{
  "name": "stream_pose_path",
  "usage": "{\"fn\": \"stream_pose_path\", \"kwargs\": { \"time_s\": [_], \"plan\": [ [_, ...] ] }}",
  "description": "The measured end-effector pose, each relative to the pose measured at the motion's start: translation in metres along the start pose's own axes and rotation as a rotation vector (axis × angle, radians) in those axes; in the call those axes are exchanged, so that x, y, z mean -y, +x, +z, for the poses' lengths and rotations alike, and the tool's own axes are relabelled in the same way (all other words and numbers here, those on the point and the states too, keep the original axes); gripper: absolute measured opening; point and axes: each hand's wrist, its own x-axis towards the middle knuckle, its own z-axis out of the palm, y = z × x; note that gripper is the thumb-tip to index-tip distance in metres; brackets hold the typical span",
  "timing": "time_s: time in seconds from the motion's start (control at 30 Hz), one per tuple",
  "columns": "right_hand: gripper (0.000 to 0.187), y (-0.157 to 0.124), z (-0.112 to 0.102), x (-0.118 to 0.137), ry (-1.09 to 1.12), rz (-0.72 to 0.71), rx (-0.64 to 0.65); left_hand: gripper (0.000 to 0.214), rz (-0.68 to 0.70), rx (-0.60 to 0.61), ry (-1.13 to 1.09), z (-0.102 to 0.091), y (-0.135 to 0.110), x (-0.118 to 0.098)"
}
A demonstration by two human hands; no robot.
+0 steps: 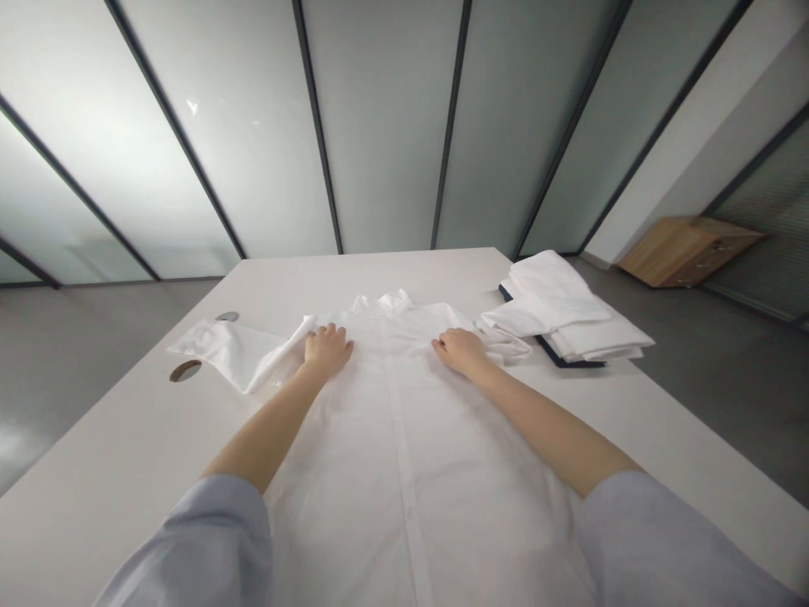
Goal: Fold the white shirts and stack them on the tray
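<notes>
A white button-front shirt (354,438) lies front up along the table, its collar (395,301) at the far end and its button strip running down the middle. My left hand (329,349) is on the upper chest near the left sleeve, fingers curled onto the cloth. Level with it, on the other side of the buttons, my right hand (460,349) has its fingers bent and closed on the fabric. The left sleeve (243,350) stretches out sideways, crumpled. Bunched cloth of the other sleeve (507,346) lies beyond my right hand. The fingertips are partly hidden.
A stack of folded white garments (562,308) sits on a dark flat board (562,358) at the table's right side. Two round holes, one of them the near cable hole (185,370), lie by the left sleeve. Behind the white table (284,270) stand frosted glass panels; a wooden cabinet (686,249) is at right.
</notes>
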Motion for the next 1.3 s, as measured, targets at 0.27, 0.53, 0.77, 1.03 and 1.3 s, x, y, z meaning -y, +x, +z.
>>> {"fn": "stream_pose_path", "kwargs": {
  "time_s": [0.27,0.53,0.77,1.03,1.3],
  "plan": [
    [0.048,0.061,0.02,0.015,0.099,0.079,0.103,0.066,-0.067,0.046,-0.163,0.033,0.045,-0.02],
    [0.068,0.079,0.036,-0.018,0.165,0.122,0.098,0.083,-0.061,0.087,-0.226,0.054,0.066,0.015],
    [0.041,0.066,0.036,-0.07,0.202,0.065,-0.088,0.05,-0.116,-0.089,-0.208,0.048,0.054,0.078],
    [0.04,0.075,0.016,-0.078,0.262,0.245,-0.141,0.05,-0.338,-0.138,-0.061,0.02,0.047,0.097],
    [0.033,0.025,-0.001,-0.032,0.191,0.002,-0.113,0.063,0.081,0.085,-0.146,0.021,0.011,-0.009]
  ]
}}
